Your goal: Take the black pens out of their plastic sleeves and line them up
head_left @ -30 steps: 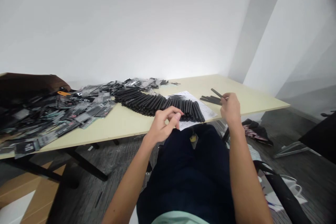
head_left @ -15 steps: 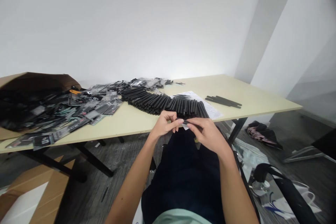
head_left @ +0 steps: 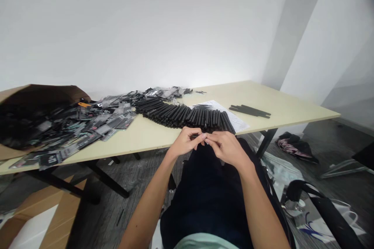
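My left hand (head_left: 189, 141) and my right hand (head_left: 226, 147) meet fingertip to fingertip just beyond the table's front edge, above my lap. Both are closed in a pinch, and whatever lies between the fingers is hidden. Right behind them, a long curved row of black sticks (head_left: 181, 114) lies on the pale table (head_left: 152, 136). A printed white sheet (head_left: 240, 123) lies partly under the row's right end, with thin dark pieces (head_left: 203, 106) on it. Several flat black strips (head_left: 249, 111) rest farther right.
Packaged items (head_left: 111, 113) spill from an open cardboard box (head_left: 58, 90) at the left. Another carton (head_left: 62, 212) stands on the floor, lower left. Bags (head_left: 315, 214) and dark cloth (head_left: 296, 148) lie on the floor at the right.
My hands have come closer together, and the dark thin piece seen between them before is now hidden by the fingers. The view has shifted slightly.
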Demonstrator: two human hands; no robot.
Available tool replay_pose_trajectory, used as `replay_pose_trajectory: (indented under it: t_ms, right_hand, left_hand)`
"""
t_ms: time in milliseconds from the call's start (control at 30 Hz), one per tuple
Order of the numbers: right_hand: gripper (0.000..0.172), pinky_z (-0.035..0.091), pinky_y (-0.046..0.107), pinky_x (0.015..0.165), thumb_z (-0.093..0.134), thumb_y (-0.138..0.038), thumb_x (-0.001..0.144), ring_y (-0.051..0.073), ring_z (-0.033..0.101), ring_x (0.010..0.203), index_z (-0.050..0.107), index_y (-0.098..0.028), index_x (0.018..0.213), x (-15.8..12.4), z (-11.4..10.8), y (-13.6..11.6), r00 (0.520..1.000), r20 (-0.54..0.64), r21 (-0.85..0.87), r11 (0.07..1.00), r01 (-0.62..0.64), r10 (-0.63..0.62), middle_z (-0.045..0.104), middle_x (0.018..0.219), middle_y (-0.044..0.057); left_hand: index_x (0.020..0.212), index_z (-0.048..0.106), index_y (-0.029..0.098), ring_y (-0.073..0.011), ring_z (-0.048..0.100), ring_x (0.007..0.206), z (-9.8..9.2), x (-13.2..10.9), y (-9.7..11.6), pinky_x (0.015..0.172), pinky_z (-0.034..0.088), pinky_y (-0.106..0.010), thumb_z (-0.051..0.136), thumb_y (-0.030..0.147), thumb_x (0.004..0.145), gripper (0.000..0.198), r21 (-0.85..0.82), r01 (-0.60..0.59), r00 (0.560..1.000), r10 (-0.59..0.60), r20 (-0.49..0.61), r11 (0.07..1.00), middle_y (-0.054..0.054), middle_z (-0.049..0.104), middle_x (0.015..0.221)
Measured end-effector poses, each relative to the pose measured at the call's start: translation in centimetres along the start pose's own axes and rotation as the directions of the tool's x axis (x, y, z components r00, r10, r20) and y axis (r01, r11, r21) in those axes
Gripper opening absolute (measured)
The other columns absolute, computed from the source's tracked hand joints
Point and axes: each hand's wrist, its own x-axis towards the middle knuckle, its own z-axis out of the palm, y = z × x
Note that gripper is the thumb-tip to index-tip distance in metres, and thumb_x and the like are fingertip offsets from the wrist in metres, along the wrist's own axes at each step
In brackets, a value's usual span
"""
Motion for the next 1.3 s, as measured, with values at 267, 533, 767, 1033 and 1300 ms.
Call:
replay_pose_trajectory:
  t_ms: [267, 533, 767, 1033, 1300]
  right_hand:
    - [0.035, 0.039, 0.028, 0.070, 0.047, -0.027, 0.106, 0.017, 0.063, 0.073, 0.081, -0.023, 0.097, 0.2, 0.6, -0.2, 0.999, 0.010, -0.002, 0.999, 0.054, -0.054, 0.071, 0.080, 0.004]
    - [0.032, 0.041, 0.028, 0.073, 0.049, -0.024, 0.105, 0.017, 0.066, 0.074, 0.080, -0.026, 0.097, 0.2, 0.1, -0.1, 0.998, 0.064, 0.004, 1.000, 0.023, -0.023, 0.076, 0.087, 0.003]
    - [0.034, 0.038, 0.029, 0.068, 0.048, -0.032, 0.107, 0.019, 0.067, 0.073, 0.082, -0.027, 0.103, 0.2, 0.1, 0.0, 0.998, 0.055, -0.052, 0.999, 0.014, -0.011, 0.079, 0.088, 0.004]
    - [0.039, 0.030, 0.030, 0.061, 0.046, -0.047, 0.108, 0.019, 0.068, 0.071, 0.081, -0.031, 0.109, 0.1, 0.2, 0.7, 0.998, -0.006, -0.121, 0.991, -0.061, 0.061, 0.080, 0.087, 0.004]
    - [0.031, 0.032, 0.030, 0.061, 0.053, -0.044, 0.105, 0.021, 0.069, 0.075, 0.076, -0.028, 0.118, -0.5, -1.6, 0.3, 0.989, 0.015, -0.111, 0.983, -0.143, 0.146, 0.078, 0.089, 0.004]
  left_hand:
    - [0.067, 0.064, 0.014, -0.0066, 0.049, 0.043, -1.0, 0.0, -0.4, 0.049, 0.036, -0.021, 0.066, 0.047, 0.096, 0.045, -0.085, 0.044, 0.994, -0.035, 0.101, 0.995, 0.000, 0.066, 0.061]
    - [0.066, 0.069, 0.014, -0.0073, 0.049, 0.044, -0.8, 0.0, -0.3, 0.048, 0.035, -0.021, 0.066, 0.051, 0.096, 0.047, 0.006, 0.060, 0.995, -0.061, 0.084, 0.998, 0.001, 0.062, 0.055]
    - [0.063, 0.061, 0.015, -0.0067, 0.044, 0.042, -0.8, 0.0, 0.1, 0.044, 0.030, -0.021, 0.060, 0.058, 0.097, 0.054, 0.009, 0.124, 0.985, -0.124, 0.119, 0.992, 0.001, 0.057, 0.053]
    - [0.063, 0.057, 0.015, -0.0106, 0.051, 0.061, -0.8, 0.4, 0.5, 0.062, 0.038, -0.023, 0.061, 0.051, 0.098, 0.051, 0.010, 0.047, 0.995, -0.048, 0.085, 0.999, 0.001, 0.057, 0.060]
    - [0.116, 0.071, 0.014, -0.0069, 0.049, 0.043, -0.4, 0.4, 0.2, 0.045, 0.040, -0.020, 0.056, 0.052, 0.102, 0.043, -0.132, 0.124, 0.982, -0.102, 0.162, 0.983, -0.004, 0.072, 0.077]
